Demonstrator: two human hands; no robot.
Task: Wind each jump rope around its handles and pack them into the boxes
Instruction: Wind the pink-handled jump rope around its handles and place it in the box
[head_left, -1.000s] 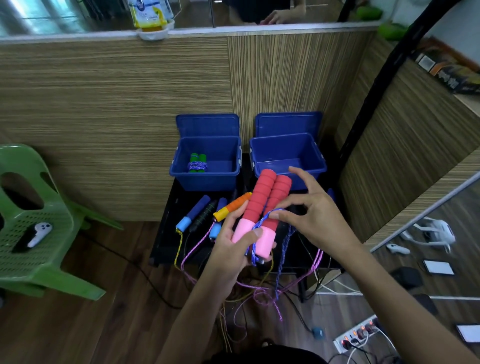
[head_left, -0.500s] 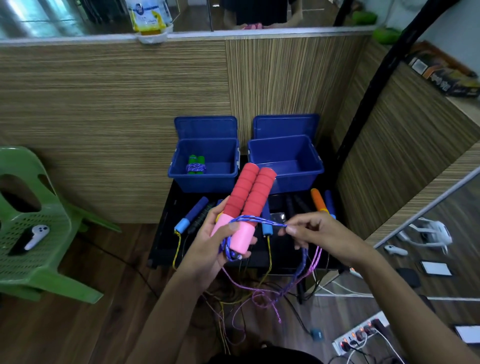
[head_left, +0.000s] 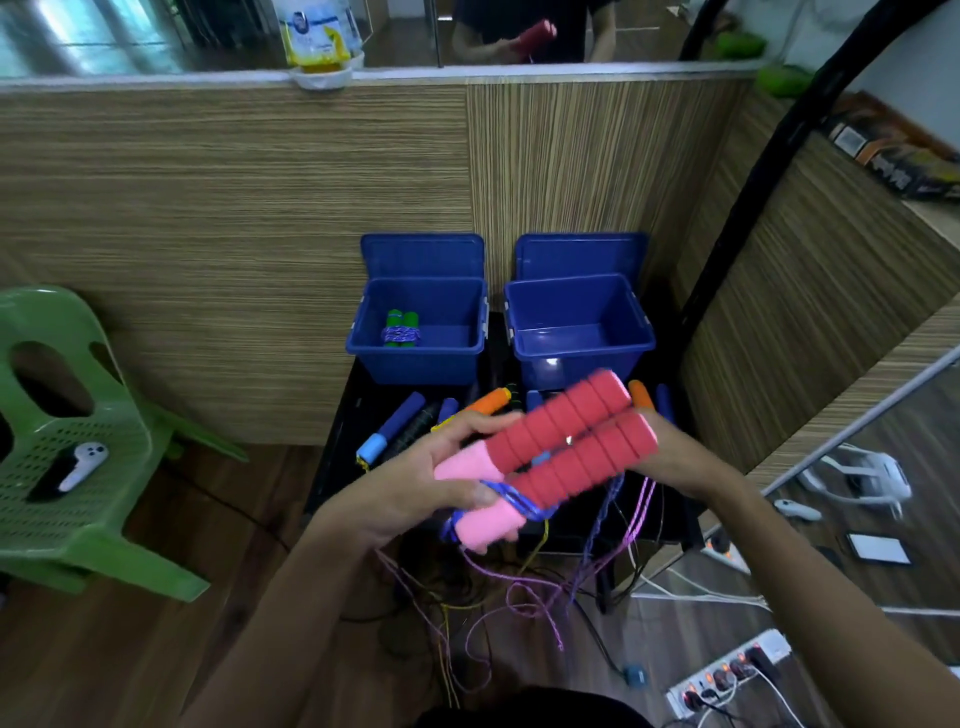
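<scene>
Holding red handles (head_left: 563, 449) side by side, near me, in front of table (head_left: 332, 452). Left hand (head_left: 415, 483) clamps pink ends. Right hand (head_left: 675, 457) sits behind far ends; cannot tell if it grips. Handles now lie tipped to right; half second ago they stood up more. Right hand went from pulling rope (head_left: 511, 501) out at right to behind handles. So another loop going on, I think. Lots of rope hangs loose below. Left box (head_left: 421, 364) has green rope (head_left: 401, 328). Right box (head_left: 582, 358) looks bare.

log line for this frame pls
step: winding | left hand: grips red handles | right hand: behind handles, grip unclear | rope: mostly loose | left box: green rope | right box: empty
</scene>
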